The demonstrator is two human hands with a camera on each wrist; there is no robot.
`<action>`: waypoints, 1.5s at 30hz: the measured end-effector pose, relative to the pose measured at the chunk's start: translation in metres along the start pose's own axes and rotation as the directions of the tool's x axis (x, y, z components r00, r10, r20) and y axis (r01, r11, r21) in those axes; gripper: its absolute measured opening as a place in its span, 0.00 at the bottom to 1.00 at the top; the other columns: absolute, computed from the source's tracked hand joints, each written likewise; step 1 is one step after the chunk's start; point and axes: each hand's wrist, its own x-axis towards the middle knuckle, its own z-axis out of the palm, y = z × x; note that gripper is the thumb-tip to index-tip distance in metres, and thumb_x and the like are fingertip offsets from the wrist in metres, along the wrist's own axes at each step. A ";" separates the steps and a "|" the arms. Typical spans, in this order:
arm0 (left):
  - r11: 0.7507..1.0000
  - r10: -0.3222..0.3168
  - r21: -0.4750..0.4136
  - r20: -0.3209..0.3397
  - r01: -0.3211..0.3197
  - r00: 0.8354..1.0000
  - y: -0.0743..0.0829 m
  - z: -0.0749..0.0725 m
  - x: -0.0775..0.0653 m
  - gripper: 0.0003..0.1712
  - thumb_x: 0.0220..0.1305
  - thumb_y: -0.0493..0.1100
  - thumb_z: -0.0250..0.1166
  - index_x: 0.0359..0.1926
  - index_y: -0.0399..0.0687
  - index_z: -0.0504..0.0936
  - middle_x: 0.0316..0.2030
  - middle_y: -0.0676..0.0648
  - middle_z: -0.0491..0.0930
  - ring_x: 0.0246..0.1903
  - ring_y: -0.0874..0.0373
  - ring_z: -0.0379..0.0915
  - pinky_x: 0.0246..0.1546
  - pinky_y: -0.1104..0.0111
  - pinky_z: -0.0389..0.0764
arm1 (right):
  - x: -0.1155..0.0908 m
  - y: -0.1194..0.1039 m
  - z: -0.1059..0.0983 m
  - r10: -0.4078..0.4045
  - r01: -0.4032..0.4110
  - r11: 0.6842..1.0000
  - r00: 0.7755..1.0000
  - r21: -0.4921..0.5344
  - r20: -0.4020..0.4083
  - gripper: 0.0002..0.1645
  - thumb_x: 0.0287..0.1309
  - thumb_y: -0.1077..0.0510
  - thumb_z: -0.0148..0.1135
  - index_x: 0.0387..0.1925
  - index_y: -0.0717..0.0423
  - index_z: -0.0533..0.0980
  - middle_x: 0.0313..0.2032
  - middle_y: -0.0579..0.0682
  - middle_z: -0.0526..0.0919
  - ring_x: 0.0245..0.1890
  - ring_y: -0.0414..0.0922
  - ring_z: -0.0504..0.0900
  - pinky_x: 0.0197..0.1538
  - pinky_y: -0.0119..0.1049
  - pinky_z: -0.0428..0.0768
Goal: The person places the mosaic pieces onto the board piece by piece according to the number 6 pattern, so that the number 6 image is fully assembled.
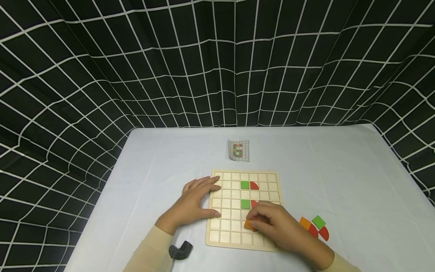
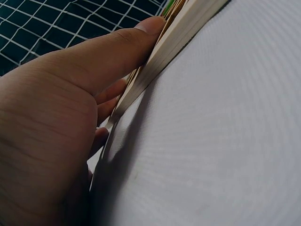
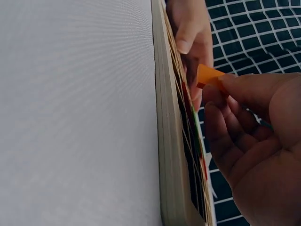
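White-covered table (image 1: 163, 162). On it a square pale-wood board (image 1: 225, 225), gridded into shallow cells; take its centre as the dial. Left hand (image 1: 195, 204) at nine o'clock, thumb and fingers spread over the edge. Right hand (image 1: 280, 226) at four, thumb and fingertips pinching an orange piece (image 1: 249, 224). Printed card (image 1: 238, 151) beyond twelve, slightly curled. Loose pieces (image 1: 318, 222) past three: orange, green, red. Near twelve, a green square (image 1: 245, 185) beside a red quarter-circle (image 1: 254, 186). Orange piece: flat, bright, straight-edged, tilted, near half past five; contact with board unclear.
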 end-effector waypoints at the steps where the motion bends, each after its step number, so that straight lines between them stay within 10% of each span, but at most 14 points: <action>1: 1.000 0.000 0.000 0.001 0.000 1.000 0.000 0.000 0.000 0.45 0.59 0.64 0.81 0.73 0.56 0.78 0.83 0.56 0.60 0.82 0.52 0.50 0.78 0.45 0.42 | 0.001 0.000 0.000 0.000 0.000 1.000 1.000 -0.006 0.000 0.12 0.66 0.64 0.77 0.40 0.42 0.85 0.34 0.32 0.81 0.34 0.36 0.80 0.37 0.32 0.83; 45: 1.000 0.011 -0.003 -0.010 -0.011 1.000 -0.001 0.002 -0.001 0.44 0.59 0.62 0.82 0.72 0.56 0.78 0.83 0.56 0.60 0.81 0.52 0.51 0.78 0.44 0.42 | 0.004 0.004 0.003 0.017 -0.017 0.998 1.000 -0.057 -0.002 0.11 0.67 0.63 0.76 0.41 0.42 0.85 0.34 0.31 0.78 0.31 0.34 0.78 0.32 0.31 0.79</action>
